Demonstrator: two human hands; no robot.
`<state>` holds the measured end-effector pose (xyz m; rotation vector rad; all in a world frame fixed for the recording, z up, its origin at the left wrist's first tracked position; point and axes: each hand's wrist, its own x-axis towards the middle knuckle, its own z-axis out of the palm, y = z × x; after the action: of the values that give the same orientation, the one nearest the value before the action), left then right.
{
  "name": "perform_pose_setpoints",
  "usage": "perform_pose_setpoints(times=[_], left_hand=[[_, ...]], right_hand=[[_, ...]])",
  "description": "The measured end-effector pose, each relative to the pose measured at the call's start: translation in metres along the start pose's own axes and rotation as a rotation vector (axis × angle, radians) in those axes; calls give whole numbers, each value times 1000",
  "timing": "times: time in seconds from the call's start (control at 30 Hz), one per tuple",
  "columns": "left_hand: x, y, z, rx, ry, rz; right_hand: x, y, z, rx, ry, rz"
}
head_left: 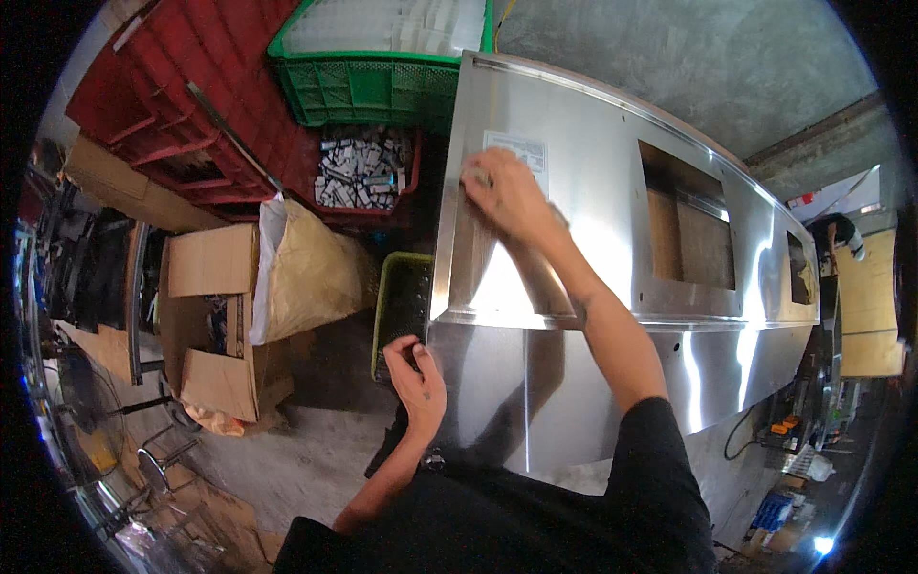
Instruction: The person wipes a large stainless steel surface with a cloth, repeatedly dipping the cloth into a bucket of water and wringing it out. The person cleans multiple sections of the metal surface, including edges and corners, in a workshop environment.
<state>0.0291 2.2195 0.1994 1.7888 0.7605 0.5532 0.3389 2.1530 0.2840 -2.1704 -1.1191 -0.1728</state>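
A long stainless steel counter [593,124] with a raised rim and cut-out openings stretches from in front of me to the right. My right hand [507,191] is over its left end, fingers bent together beside a white printed sheet [521,151] on the steel. Something small and dark shows at those fingertips, too unclear to name. Lower down, my left hand [418,387] is curled, thumb near the fingers, just off the counter's near left corner. Whatever it may hold is hidden. Right by it is a yellow-green plastic basket [382,316] with a dark inside.
On the left stand an open cardboard box [206,263] and a tan sack [320,273]. Behind them are red crates [182,91], a red bin of small metal-and-white parts [361,172] and a green crate [368,86]. Another person [840,234] is at the far right.
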Motion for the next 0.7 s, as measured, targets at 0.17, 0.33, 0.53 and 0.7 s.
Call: perform_pose_setpoints(times=[0.17,0.33,0.53,0.7], left_hand=[[0,-14,1,-16,12,10],[3,-5,4,-107,-38,-46],[4,-1,2,-65,17,-89],[2,-7,0,-78,-15,-102]], right_hand=[[115,88,15,-73,143,-7],[122,118,25,-191,263,108],[9,12,10,-21,32,-15],[-34,-40,-1,19,-11,45]])
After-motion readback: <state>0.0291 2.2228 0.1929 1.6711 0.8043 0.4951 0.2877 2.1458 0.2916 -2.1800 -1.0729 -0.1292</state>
